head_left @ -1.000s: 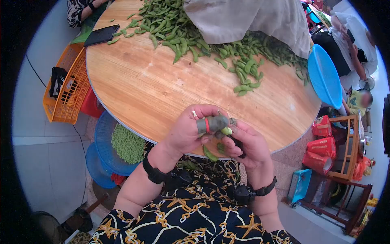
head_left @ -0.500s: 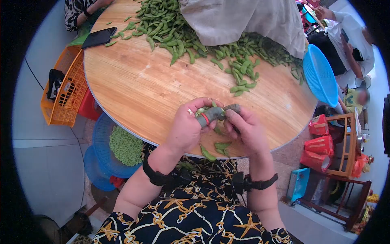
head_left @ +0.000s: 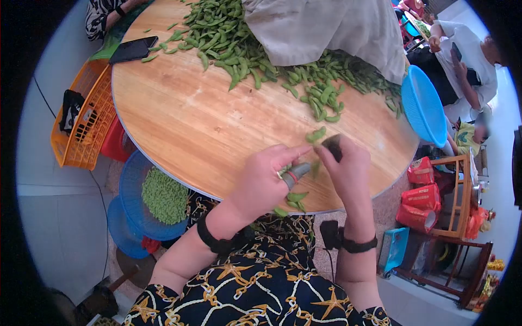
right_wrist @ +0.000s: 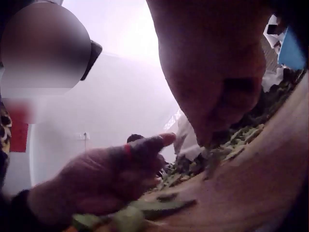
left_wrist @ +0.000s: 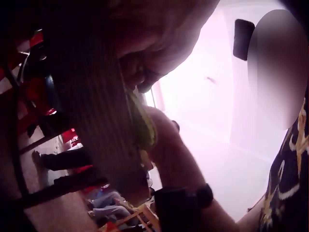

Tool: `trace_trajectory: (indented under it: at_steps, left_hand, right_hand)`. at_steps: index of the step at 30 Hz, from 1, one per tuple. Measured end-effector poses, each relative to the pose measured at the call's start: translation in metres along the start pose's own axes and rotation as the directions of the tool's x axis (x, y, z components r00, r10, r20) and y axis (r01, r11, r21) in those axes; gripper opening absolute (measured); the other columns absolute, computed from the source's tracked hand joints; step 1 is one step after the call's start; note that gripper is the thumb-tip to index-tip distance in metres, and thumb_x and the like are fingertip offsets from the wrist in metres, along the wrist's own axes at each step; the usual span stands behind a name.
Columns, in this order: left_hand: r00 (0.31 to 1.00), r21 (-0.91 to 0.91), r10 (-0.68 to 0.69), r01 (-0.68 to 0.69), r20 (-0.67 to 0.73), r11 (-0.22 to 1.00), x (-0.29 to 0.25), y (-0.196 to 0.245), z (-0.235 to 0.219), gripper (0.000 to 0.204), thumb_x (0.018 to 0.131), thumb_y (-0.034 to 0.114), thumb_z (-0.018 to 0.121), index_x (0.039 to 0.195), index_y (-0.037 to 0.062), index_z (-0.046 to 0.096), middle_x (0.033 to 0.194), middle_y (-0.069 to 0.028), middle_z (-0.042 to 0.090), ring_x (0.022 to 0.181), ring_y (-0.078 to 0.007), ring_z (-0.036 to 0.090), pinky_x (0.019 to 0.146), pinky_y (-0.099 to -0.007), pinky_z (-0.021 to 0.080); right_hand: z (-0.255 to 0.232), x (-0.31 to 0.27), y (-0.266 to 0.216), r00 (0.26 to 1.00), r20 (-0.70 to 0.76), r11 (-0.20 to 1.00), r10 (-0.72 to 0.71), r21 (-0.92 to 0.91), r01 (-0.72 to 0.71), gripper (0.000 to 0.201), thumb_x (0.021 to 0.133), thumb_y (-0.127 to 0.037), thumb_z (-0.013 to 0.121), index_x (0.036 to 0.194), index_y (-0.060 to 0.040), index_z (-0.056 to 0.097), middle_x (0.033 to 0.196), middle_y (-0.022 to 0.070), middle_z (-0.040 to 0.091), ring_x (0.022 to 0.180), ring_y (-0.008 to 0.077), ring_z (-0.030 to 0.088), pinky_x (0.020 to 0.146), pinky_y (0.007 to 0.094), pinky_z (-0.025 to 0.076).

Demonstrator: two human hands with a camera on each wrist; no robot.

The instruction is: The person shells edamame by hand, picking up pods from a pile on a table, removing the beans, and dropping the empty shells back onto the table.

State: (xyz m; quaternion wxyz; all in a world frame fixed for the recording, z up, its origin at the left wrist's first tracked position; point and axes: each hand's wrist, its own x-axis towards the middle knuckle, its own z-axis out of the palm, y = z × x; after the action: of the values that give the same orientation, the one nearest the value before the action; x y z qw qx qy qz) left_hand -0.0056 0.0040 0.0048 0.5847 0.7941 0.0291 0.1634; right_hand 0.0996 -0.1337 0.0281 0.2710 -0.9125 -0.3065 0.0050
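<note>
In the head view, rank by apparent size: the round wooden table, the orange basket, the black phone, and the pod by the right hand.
1. round wooden table
2. orange basket
3. black phone
4. pod, smallest, lying beside the right hand

Pods (head_left: 255,49) lie heaped at the desk's (head_left: 185,125) far side under a cloth (head_left: 326,27); a phone (head_left: 133,49) sits left, a basin (head_left: 424,106) right.
</note>
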Motion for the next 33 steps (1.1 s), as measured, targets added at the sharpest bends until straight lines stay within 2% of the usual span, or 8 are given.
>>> trace_trajectory:
  at_steps: [5,7,8,9,10,18,27,33]
  left_hand:
    - [0.985,0.141,0.161,-0.151,-0.063,0.978,-0.001,-0.008,0.015,0.028,0.075,0.002,0.061,0.103,0.0010,0.058,0.078,-0.0089,0.058,0.068,-0.0166,0.057,0.063,-0.0278,0.046]
    - [0.983,0.067,0.148,-0.141,-0.106,0.988,-0.001,-0.008,0.016,0.024,0.076,0.003,0.062,0.100,0.0006,0.059,0.078,-0.0069,0.058,0.068,-0.0136,0.057,0.061,-0.0260,0.045]
    - [0.989,-0.312,-0.142,0.122,-0.040,0.942,-0.001,-0.007,0.015,0.020,0.077,0.005,0.062,0.096,0.0010,0.060,0.078,-0.0045,0.059,0.066,-0.0101,0.055,0.058,-0.0229,0.043]
    - [0.917,-0.616,-0.380,0.371,0.123,0.695,0.000,-0.007,0.012,0.016,0.078,0.006,0.062,0.093,0.0014,0.061,0.077,-0.0021,0.059,0.065,-0.0065,0.053,0.055,-0.0198,0.041]
    - [0.915,-0.609,-0.386,0.375,0.121,0.699,-0.001,-0.009,0.008,0.016,0.078,0.006,0.062,0.093,0.0014,0.061,0.077,-0.0021,0.059,0.065,-0.0065,0.053,0.055,-0.0198,0.041]
    - [0.947,-0.799,-0.318,0.223,0.042,0.559,-0.001,-0.009,0.004,0.008,0.078,0.006,0.063,0.083,0.0004,0.061,0.075,0.0003,0.060,0.066,-0.0039,0.051,0.061,-0.0189,0.042]
    - [0.972,-0.699,-0.234,0.159,-0.013,0.697,-0.002,-0.026,0.010,0.013,0.077,0.010,0.066,0.085,0.0020,0.061,0.076,0.0001,0.059,0.061,-0.0026,0.049,0.052,-0.0142,0.036]
    - [0.946,-0.806,-0.202,0.322,0.254,0.497,0.001,-0.016,-0.004,0.015,0.076,0.014,0.067,0.080,0.0027,0.059,0.076,-0.0005,0.058,0.066,-0.0055,0.053,0.058,-0.0175,0.042]
  right_hand:
    - [-0.017,-0.018,-0.011,0.984,0.177,0.966,-0.020,0.258,-0.027,0.020,0.074,-0.017,0.067,0.081,0.0001,0.059,0.057,0.0090,0.056,0.049,0.0169,0.054,0.047,0.0286,0.041]
    - [-0.018,-0.020,-0.013,0.940,0.316,0.704,0.129,0.638,-0.311,0.017,0.082,-0.018,0.060,0.084,-0.0012,0.058,0.060,-0.0003,0.053,0.051,0.0079,0.048,0.047,0.0230,0.038]
    - [-0.017,-0.021,-0.013,0.940,0.317,0.700,0.128,0.643,-0.312,0.017,0.082,-0.018,0.060,0.084,-0.0012,0.058,0.060,-0.0003,0.053,0.051,0.0079,0.048,0.047,0.0230,0.038]
    - [-0.015,-0.022,-0.013,0.935,0.337,0.628,0.108,0.706,-0.327,0.016,0.086,-0.018,0.055,0.086,-0.0021,0.057,0.062,-0.0026,0.052,0.052,0.0059,0.046,0.048,0.0210,0.037]
    - [-0.013,-0.023,-0.014,0.931,0.356,0.548,0.086,0.763,-0.343,0.017,0.089,-0.019,0.050,0.089,-0.0029,0.056,0.065,-0.0048,0.050,0.054,0.0038,0.044,0.049,0.0190,0.036]
    - [-0.006,-0.034,-0.012,0.820,0.573,0.408,0.006,0.747,-0.525,0.023,0.092,-0.022,0.042,0.081,-0.0050,0.053,0.067,-0.0037,0.050,0.056,0.0033,0.045,0.051,0.0170,0.037]
    - [0.001,-0.032,-0.007,0.781,0.618,0.287,-0.091,0.767,-0.574,0.020,0.091,-0.020,0.044,0.081,-0.0051,0.053,0.065,-0.0032,0.050,0.050,0.0025,0.041,0.045,0.0164,0.034]
    - [0.006,-0.035,-0.014,0.684,0.726,-0.204,-0.072,0.660,-0.723,0.014,0.090,-0.017,0.047,0.085,-0.0053,0.054,0.063,-0.0020,0.050,0.047,0.0020,0.039,0.040,0.0146,0.028]
